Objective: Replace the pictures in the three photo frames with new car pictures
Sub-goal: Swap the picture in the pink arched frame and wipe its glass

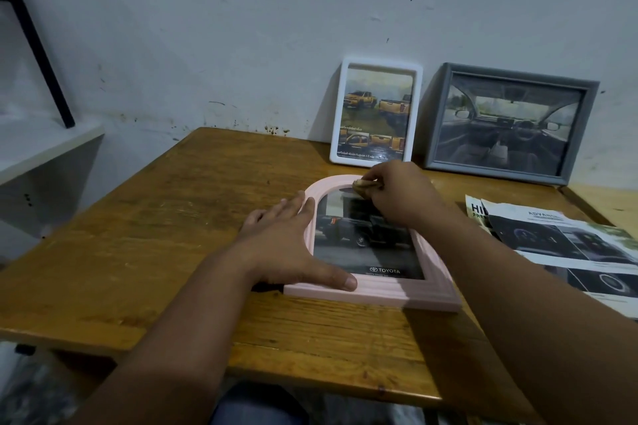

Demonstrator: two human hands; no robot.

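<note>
1. Pink arch-topped wooden photo frame [371, 290] lies flat, face up, at the centre of the picture on the worn brown wooden table [155, 217]. Its long axis runs from the straight lower edge nearest the camera up to the rounded top, which points toward the wall. It holds a dark car picture [366, 238] with a Toyota logo along the bottom.
2. Left hand [293, 245] rests flat over the frame's left side, fingers straight and spread, thumb stretched along the lower rail; it grips nothing.
3. Right hand [397, 197] sits at the arched top with fingers curled, pinching a small brownish object [362, 184] against the rim; what that object is cannot be told.
4. White rounded-corner photo frame [376, 114] stands upright against the wall just behind the pink one, showing yellow pickup trucks.
5. Grey rectangular photo frame [511, 124] leans beside it in the upper right, long side level, showing a car interior.
6. Loose printed car brochure sheets [569, 245] lie overlapped at the right edge of the table, near the pink frame but not touching it.
7. Black slanted metal bar [34, 38] crosses the upper left corner above a pale shelf [41, 148].
</note>
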